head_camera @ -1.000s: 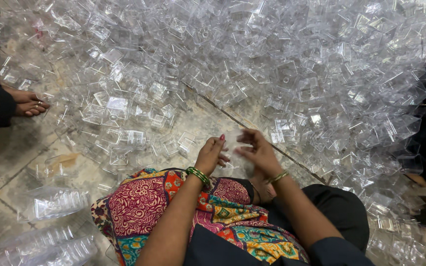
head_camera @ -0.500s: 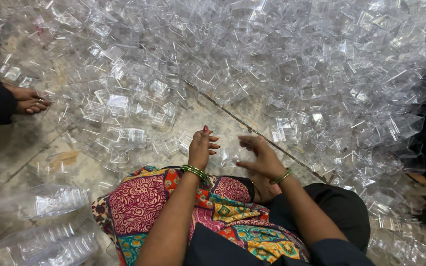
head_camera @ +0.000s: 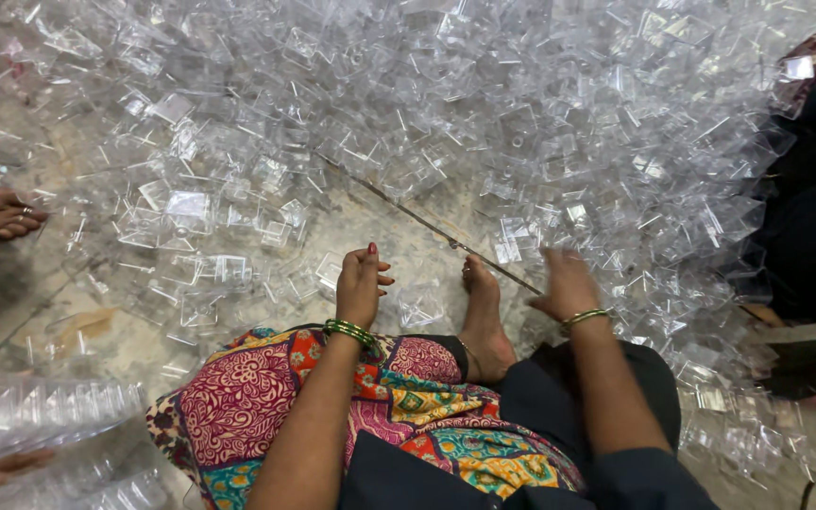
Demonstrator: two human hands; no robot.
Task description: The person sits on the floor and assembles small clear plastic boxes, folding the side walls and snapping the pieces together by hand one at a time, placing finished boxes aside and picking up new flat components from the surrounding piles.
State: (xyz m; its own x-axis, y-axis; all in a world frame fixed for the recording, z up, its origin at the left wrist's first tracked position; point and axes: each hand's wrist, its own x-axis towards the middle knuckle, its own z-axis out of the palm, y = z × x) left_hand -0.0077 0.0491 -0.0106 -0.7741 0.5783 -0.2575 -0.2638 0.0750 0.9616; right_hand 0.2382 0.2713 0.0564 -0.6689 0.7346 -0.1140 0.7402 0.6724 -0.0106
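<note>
Stone floor heaped with clear plastic cups. Left hand loosely curled, empty; right hand spread, blurred, grip unclear. Picking stage; next, closing fingers around cup between them.

The hands, close together a second ago, are now apart. The right hand has swung out to the edge of the clear plastic pieces. Between them a bare foot now shows. The left hand has lifted, fingers curled.

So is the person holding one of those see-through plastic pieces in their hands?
Cannot tell for sure. The left hand is curled above small clear plastic pieces; the right hand is blurred at the heap's edge. No grip shows.
</note>
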